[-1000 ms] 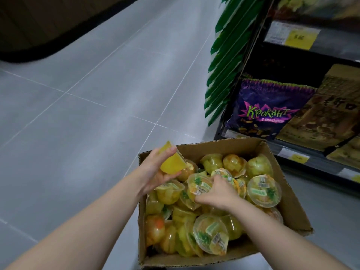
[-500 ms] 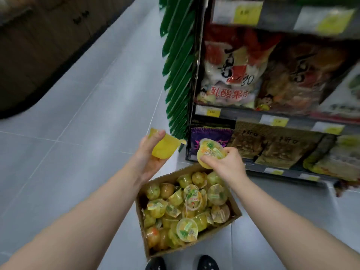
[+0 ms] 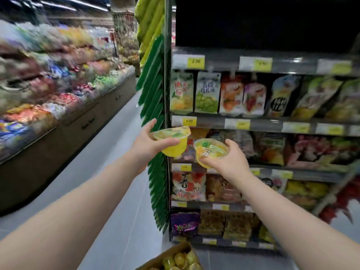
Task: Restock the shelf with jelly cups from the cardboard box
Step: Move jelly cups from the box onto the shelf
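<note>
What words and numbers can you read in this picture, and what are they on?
"2.50": upper yellow price tag, on the shelf edge.
"4.00": lower yellow price tag, one shelf edge down.
Purple snack bag at the bottom: pink lettering, too blurred to read.
Green-and-white hanging pouch and its neighbours: characters too blurred.
Lids of the left yellow jelly cup and right yellow jelly cup: too blurred.

The grey tiled floor aisle [image 3: 120, 172] runs open between the long display surface heaped with blurred sweets [image 3: 58, 114] on the left and the tall dark shelving unit [image 3: 220, 61] on the right. Green leaf-shaped strips [image 3: 153, 78] hang down the unit's left post, just beside the left grip [image 3: 145, 145]. Upright printed snack pouches [image 3: 206, 92] pack the shelf rows to their edges, blocking reach inward. Only the dark top bay [image 3: 253, 20] shows depth, its contents unreadable. The open brown cardboard box [image 3: 175, 250] sits on the floor at the unit's foot.
</note>
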A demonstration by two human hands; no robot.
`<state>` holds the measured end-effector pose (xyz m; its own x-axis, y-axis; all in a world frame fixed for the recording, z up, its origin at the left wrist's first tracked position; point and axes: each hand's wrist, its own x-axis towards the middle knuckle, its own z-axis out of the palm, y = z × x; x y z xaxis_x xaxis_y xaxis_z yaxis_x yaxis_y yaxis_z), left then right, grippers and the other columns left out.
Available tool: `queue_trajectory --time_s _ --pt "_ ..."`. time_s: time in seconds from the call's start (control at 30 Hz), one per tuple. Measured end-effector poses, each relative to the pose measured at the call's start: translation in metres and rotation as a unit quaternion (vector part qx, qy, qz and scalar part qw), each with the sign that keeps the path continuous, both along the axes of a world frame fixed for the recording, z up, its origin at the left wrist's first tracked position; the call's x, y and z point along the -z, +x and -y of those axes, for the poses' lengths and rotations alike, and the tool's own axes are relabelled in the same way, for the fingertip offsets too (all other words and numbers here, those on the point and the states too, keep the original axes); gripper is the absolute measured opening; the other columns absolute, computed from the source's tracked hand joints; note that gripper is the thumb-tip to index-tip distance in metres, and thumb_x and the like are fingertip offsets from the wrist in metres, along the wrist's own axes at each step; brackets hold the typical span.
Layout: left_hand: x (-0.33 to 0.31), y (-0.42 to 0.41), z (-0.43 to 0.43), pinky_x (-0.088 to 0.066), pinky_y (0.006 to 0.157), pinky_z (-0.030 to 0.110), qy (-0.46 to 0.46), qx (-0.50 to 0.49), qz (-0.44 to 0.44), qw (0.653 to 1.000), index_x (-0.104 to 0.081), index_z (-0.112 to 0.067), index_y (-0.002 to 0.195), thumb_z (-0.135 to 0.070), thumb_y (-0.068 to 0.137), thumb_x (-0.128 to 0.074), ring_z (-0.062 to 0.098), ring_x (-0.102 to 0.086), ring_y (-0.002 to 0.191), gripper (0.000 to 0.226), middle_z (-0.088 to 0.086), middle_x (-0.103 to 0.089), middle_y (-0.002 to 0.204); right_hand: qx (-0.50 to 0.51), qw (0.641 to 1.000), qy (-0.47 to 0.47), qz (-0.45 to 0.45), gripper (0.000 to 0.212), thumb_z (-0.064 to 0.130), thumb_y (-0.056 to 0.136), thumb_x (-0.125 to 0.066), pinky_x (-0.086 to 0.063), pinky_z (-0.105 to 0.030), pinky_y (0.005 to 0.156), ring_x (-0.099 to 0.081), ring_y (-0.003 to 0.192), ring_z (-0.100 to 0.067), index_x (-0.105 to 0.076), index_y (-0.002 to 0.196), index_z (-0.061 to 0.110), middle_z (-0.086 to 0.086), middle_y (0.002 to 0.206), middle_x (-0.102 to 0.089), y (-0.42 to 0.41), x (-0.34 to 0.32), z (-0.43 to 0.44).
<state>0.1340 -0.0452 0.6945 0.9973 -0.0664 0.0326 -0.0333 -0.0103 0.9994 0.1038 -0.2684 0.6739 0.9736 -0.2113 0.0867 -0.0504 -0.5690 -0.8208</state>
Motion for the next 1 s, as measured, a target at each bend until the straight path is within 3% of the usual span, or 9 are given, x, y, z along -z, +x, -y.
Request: queue_trajectory --time_s 0.1,0.23,0.43,0.57,0.7,0.83,0.93,1.0 --pt "-0.058 -0.012 0.018 -0.044 0.102 0.037 0.013 0.014 0.043 0.999 -0.017 -0.018 0.153 -0.023 0.056 -0.090 0.020 -0.057 0.114 0.121 0.001 -0.049 0.133 -0.003 0.999 0.010 0.051 0.102 0.044 0.066 -0.084 -0.038 -0.030 0.097 -0.042 0.128 -0.023 -0.029 0.147 0.014 -0.005 0.144 -0.041 -0.010 -0.057 0.019" --pt "-0.120 -0.034 0.035 -0.042 0.106 0.044 0.027 -0.001 0.082 0.996 -0.037 -0.015 0.146 -0.049 0.025 -0.093 0.023 -0.052 0.124 0.137 0.004 -0.046 0.144 -0.014 0.992 0.001 0.128 0.094 0.038 0.066 -0.086 -0.037 -0.025 0.089 -0.047 0.121 -0.021 -0.036 0.142 0.014 -0.006 0.137 -0.046 -0.024 -0.119 0.037" --pt "-0.182 -0.041 0.052 -0.047 0.086 0.026 -0.034 -0.011 0.136 0.990 -0.041 -0.010 0.142 -0.033 0.050 -0.088 0.011 -0.059 0.104 0.107 0.005 -0.052 0.134 -0.018 0.978 -0.001 0.209 0.094 0.037 0.065 -0.086 -0.046 -0.036 0.096 -0.049 0.116 -0.020 -0.035 0.141 0.014 -0.004 0.130 -0.047 -0.029 -0.180 0.053" --pt "-0.215 -0.033 0.055 -0.043 0.103 0.037 -0.031 -0.032 0.179 0.983 -0.047 -0.021 0.136 -0.049 0.028 -0.092 0.020 -0.058 0.114 0.121 0.006 -0.057 0.128 -0.020 0.969 -0.008 0.248 0.092 0.037 0.066 -0.085 -0.043 -0.028 0.086 -0.045 0.106 -0.013 -0.035 0.141 0.015 -0.004 0.131 -0.046 -0.012 -0.208 0.057" --pt "-0.249 -0.005 0.056 -0.044 0.102 0.036 -0.056 -0.016 0.225 0.973 -0.042 -0.018 0.141 -0.038 0.034 -0.095 0.019 -0.061 0.110 0.121 0.006 -0.059 0.125 -0.006 0.958 0.003 0.287 0.093 0.039 0.065 -0.085 -0.039 -0.025 0.085 -0.047 0.108 -0.013 -0.037 0.141 0.015 -0.003 0.133 -0.047 0.016 -0.238 0.056" --pt "-0.278 0.032 0.058 -0.052 0.086 0.026 -0.062 -0.033 0.272 0.960 -0.040 -0.015 0.143 -0.033 0.054 -0.089 0.009 -0.064 0.097 0.103 0.000 -0.061 0.115 -0.001 0.943 0.009 0.333 0.092 0.038 0.066 -0.085 -0.038 -0.023 0.084 -0.044 0.103 -0.009 -0.037 0.140 0.014 -0.002 0.131 -0.047 0.049 -0.270 0.050" --pt "-0.299 0.062 0.055 -0.049 0.098 0.034 -0.059 -0.045 0.307 0.949 -0.040 -0.018 0.144 -0.044 0.040 -0.091 0.010 -0.061 0.106 0.119 0.001 -0.057 0.127 -0.004 0.932 0.009 0.362 0.094 0.041 0.066 -0.084 -0.039 -0.023 0.087 -0.043 0.105 -0.009 -0.035 0.141 0.014 -0.002 0.132 -0.046 0.075 -0.292 0.044" --pt "-0.311 0.081 0.053 -0.048 0.098 0.034 -0.055 -0.055 0.328 0.942 -0.041 -0.020 0.144 -0.048 0.044 -0.091 0.010 -0.060 0.107 0.115 0.000 -0.057 0.129 -0.001 0.925 -0.004 0.381 0.095 0.042 0.066 -0.085 -0.041 -0.024 0.088 -0.044 0.106 -0.009 -0.035 0.142 0.014 -0.001 0.132 -0.045 0.093 -0.306 0.040"
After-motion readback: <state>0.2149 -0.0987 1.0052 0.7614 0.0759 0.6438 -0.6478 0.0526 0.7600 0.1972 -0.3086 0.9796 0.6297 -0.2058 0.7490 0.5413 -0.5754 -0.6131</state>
